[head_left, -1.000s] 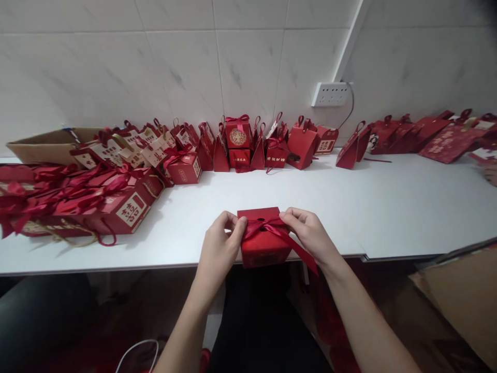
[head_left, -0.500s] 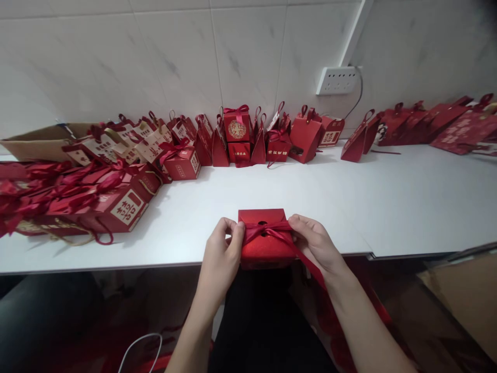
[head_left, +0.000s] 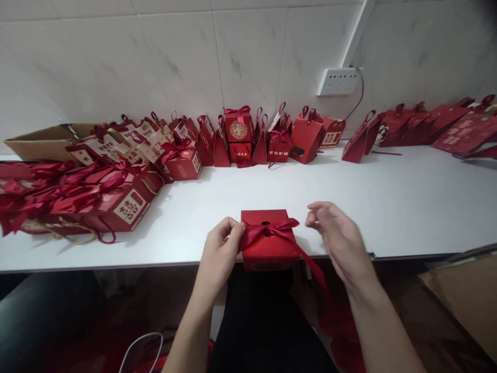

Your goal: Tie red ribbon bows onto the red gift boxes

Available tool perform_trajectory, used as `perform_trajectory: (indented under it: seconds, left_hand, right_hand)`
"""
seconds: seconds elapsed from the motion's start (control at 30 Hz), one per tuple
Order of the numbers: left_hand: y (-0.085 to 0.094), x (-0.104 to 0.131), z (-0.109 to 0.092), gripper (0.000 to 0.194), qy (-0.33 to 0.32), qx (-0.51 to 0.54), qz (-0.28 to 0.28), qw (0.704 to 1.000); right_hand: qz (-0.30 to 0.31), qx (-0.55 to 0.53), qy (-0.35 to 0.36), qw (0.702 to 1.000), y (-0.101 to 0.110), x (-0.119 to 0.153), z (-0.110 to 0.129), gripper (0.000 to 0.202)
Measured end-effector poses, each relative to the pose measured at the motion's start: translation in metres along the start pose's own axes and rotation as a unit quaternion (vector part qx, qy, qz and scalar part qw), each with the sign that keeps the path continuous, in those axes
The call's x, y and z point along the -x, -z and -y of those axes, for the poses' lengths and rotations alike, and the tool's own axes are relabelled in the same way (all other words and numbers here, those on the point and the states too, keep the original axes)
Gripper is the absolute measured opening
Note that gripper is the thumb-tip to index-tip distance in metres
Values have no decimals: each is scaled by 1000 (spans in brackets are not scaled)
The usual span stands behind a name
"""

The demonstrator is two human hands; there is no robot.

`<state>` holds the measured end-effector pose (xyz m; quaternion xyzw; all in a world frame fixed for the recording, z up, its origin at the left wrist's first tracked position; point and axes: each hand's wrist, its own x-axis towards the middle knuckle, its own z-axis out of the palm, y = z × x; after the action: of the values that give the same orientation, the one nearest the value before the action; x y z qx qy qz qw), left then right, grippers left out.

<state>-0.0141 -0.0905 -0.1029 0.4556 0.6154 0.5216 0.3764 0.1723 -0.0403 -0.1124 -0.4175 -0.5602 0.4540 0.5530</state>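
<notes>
A red gift box (head_left: pixel 268 253) sits at the front edge of the white table, right before me. Around it runs a red ribbon (head_left: pixel 285 226) tied in a bow on top, with one long tail hanging over the right front corner and down past the table edge. My left hand (head_left: pixel 222 247) pinches the left loop of the bow between thumb and forefinger. To the right of the box my right hand (head_left: pixel 337 235) is raised in the air, its fingers loosely bent and apart from the ribbon, with nothing in them.
Red boxes with bows (head_left: pixel 89 202) are packed together on the left. Several red and cream gift boxes (head_left: pixel 306 135) line the tiled wall. A white socket strip (head_left: pixel 338 82) is on the wall. A cardboard box (head_left: pixel 466 290) stands below the table at right.
My right hand has let go of the bow's right loop and moved off to the right. My left hand keeps its pinch on the left loop.
</notes>
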Motion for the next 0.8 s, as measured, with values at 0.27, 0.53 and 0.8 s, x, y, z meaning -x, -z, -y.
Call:
perform_trajectory:
  seconds: [0.27, 0.53, 0.8]
  left_hand:
    - [6, -2, -5, 22, 10, 62, 42, 997]
    - [3, -9, 1, 24, 29, 75, 50, 995]
    - [-2, -10, 8, 21, 12, 53, -21, 998]
  right_hand:
    - [89, 397, 352, 843, -52, 45, 34, 34]
    - [-8, 368, 396, 841, -71, 42, -1, 10]
    - [-23, 256, 411, 874, -60, 44, -5, 15]
